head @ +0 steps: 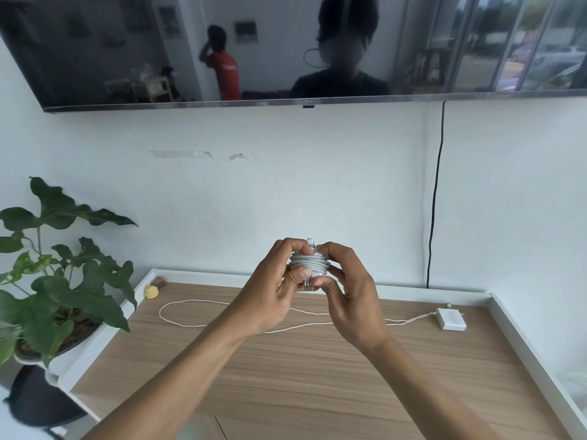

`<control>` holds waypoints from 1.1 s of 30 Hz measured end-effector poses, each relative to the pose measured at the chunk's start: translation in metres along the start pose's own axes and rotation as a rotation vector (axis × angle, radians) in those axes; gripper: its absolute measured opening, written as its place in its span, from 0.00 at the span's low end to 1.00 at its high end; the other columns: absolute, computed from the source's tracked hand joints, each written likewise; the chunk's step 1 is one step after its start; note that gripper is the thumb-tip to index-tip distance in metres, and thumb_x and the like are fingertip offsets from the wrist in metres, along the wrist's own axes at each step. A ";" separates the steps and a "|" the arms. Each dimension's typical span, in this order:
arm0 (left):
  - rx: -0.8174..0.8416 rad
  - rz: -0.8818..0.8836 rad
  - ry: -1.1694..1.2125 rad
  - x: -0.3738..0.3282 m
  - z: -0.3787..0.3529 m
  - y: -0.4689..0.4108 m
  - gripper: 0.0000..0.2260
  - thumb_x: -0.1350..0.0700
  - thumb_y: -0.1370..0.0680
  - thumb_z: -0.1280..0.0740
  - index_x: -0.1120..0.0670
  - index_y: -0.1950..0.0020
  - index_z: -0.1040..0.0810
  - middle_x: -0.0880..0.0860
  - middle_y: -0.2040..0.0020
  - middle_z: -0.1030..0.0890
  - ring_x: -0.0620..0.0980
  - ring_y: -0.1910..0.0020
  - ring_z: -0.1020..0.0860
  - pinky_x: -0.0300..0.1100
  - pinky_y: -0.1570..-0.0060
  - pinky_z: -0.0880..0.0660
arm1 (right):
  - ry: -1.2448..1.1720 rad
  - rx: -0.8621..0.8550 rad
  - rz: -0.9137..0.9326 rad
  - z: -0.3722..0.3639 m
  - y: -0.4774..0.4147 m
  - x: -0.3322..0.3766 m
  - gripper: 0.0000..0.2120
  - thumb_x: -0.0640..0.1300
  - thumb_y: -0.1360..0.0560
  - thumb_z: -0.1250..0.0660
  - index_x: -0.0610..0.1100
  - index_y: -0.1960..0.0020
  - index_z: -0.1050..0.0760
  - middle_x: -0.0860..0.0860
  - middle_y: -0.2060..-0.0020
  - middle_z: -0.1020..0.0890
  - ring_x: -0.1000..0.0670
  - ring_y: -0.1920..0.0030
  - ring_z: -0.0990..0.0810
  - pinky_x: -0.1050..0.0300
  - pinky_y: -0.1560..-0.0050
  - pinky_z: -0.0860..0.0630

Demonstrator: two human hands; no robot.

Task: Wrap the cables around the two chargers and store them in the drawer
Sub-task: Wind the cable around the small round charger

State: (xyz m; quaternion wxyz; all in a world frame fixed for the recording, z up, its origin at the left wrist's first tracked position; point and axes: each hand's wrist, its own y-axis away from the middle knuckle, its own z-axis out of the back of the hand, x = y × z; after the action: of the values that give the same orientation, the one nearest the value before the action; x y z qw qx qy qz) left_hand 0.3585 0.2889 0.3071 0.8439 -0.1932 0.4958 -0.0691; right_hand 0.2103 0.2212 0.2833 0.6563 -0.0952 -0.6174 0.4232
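I hold a white charger [309,265] in the air above the wooden top, its grey cable coiled in several turns around the body. My left hand [276,290] grips it from the left with the thumb under the coils. My right hand [346,296] pinches it from the right, fingertips on the top turns near the plug end. A second white charger [451,318] lies flat at the right rear of the top. Its pale cable [197,323] runs left across the wood in a loose loop, partly hidden behind my hands.
The wooden top [301,376] has a raised white rim. A potted plant [60,281] stands at the left edge, a small yellow object [151,292] sits in the rear left corner. A black cord [435,201] hangs down the wall below a wall-mounted TV [286,49].
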 end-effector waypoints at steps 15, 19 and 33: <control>-0.053 0.095 0.315 0.001 -0.003 0.004 0.18 0.56 0.23 0.33 0.46 0.35 0.30 0.57 0.38 0.26 0.55 0.50 0.17 0.51 0.48 0.19 | -0.030 0.058 -0.136 0.007 0.002 -0.003 0.26 0.47 0.30 0.28 0.46 0.34 0.32 0.56 0.40 0.23 0.55 0.38 0.24 0.60 0.37 0.26; -0.015 0.240 0.497 0.015 0.004 0.012 0.26 0.59 0.26 0.30 0.51 0.29 0.34 0.60 0.35 0.28 0.57 0.46 0.17 0.50 0.47 0.20 | 0.077 0.166 -0.180 0.009 0.002 -0.010 0.31 0.53 0.32 0.27 0.52 0.32 0.33 0.58 0.39 0.23 0.57 0.36 0.26 0.55 0.35 0.28; -0.100 0.332 0.179 0.071 0.043 0.062 0.22 0.65 0.27 0.28 0.45 0.39 0.26 0.50 0.41 0.21 0.43 0.53 0.18 0.37 0.51 0.23 | 0.130 0.358 -0.249 -0.047 0.010 -0.038 0.29 0.52 0.30 0.27 0.58 0.33 0.34 0.60 0.43 0.22 0.59 0.40 0.24 0.58 0.37 0.27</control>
State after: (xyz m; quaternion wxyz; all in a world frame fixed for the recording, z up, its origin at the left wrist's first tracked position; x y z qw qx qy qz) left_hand 0.4265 0.3349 0.2434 0.7857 -0.1435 0.5966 0.0790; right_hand 0.2526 0.2211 0.2388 0.7483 0.0725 -0.4957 0.4349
